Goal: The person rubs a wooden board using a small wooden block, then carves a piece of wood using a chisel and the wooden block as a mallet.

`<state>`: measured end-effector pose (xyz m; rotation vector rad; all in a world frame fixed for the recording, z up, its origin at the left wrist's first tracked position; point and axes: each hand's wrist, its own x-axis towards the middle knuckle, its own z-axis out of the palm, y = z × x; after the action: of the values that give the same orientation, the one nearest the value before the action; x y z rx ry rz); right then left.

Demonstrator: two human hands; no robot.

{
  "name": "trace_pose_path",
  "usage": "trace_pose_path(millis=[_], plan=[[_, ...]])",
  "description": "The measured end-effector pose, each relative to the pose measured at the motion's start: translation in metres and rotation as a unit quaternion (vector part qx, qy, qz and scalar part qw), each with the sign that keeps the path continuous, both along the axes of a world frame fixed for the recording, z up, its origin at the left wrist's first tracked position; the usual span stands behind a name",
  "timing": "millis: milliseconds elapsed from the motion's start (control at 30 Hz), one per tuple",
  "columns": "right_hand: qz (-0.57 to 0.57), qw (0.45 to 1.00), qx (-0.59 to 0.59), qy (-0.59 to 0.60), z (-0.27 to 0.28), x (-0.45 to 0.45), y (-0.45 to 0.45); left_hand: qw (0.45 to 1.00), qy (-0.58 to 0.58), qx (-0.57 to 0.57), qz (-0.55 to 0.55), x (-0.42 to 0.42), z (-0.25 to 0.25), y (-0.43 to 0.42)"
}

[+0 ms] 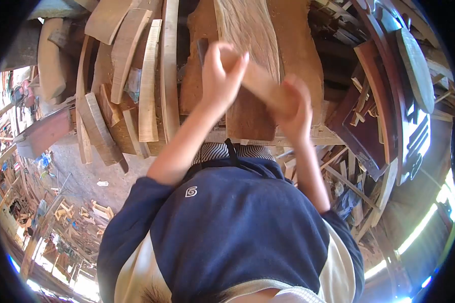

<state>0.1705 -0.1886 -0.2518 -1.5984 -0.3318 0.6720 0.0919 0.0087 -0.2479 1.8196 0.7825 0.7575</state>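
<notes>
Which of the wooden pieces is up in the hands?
The motion-blurred block, spanning left hand and right hand; the curved slats farther left lie unheld.

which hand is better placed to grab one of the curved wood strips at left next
Probably the left hand: it's nearer those wood strips; the right hand is farther across. Both seem to hold the blurred wooden piece.

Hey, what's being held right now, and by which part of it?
A short wooden piece, motion-blurred: left hand at one end, right hand at the other.
</notes>
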Motion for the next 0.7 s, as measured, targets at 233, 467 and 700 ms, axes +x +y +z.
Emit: trace_pose_path(millis=[233, 467, 700], plan=[[0.14, 0.947, 0.007, -0.288, -0.025, 0.124, 0.162, 0.997, -0.003, -0.004, 0.077, 0.024, 0.001, 0.009], [0.234, 0.931, -0.067, -0.273, 0.048, -0.026, 0.069, 0.978, -0.056, -0.183, -0.086, -0.078, 0.008, -0.06], [0.206, 0.942, -0.085, -0.252, 0.046, -0.072, 0.017, 0.985, -0.058, -0.158, -0.024, -0.048, -0.004, -0.057]])
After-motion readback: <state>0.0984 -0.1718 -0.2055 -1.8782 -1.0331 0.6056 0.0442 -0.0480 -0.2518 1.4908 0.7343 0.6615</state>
